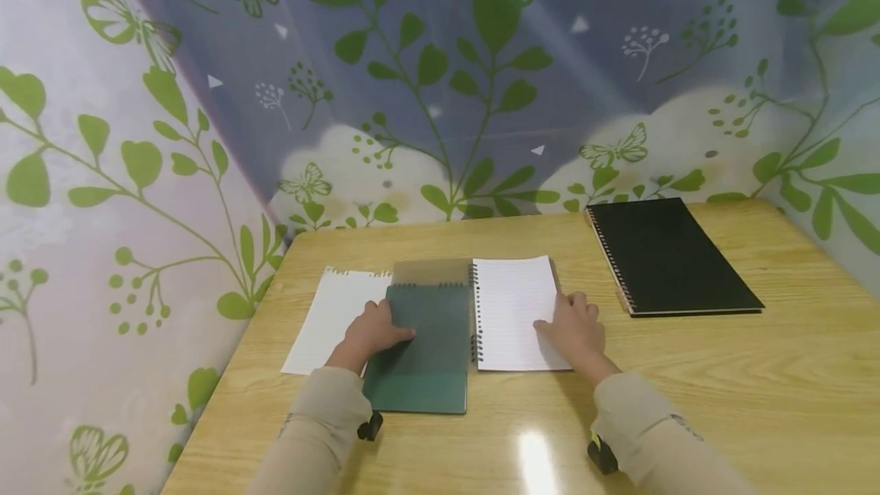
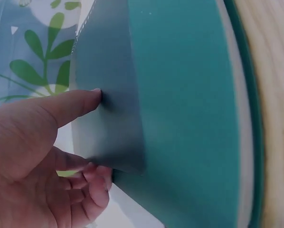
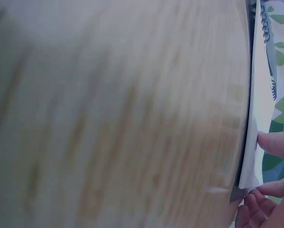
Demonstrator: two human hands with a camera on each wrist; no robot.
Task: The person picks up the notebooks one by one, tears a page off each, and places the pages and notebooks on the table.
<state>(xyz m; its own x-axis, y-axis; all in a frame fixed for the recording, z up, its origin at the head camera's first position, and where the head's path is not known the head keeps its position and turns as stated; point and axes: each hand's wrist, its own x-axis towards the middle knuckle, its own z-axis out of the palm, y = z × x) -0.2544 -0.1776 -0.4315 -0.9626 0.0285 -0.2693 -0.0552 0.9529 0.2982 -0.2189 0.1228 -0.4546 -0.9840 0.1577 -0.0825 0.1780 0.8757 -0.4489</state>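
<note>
A green notebook (image 1: 429, 350) lies in the middle of the table, binding marks along its far edge. My left hand (image 1: 374, 329) holds its left side, the thumb on the cover and the other fingers at the edge. In the left wrist view, the thumb (image 2: 80, 105) presses a darker part of the green cover (image 2: 189, 104). Just right lies an open spiral notebook (image 1: 516, 315) with white lined pages. My right hand (image 1: 576, 327) grips its right edge, thumb on the page. In the right wrist view, the white pages (image 3: 256, 118) appear edge-on beside the thumb.
A loose white sheet (image 1: 319, 327) with a ragged top edge lies on the left, partly under my left hand. A brownish cover (image 1: 429, 272) shows behind the green notebook. A large black spiral notebook (image 1: 677, 262) lies at the back right of the wooden table (image 1: 756, 388). Patterned fabric (image 1: 426, 113) stands behind.
</note>
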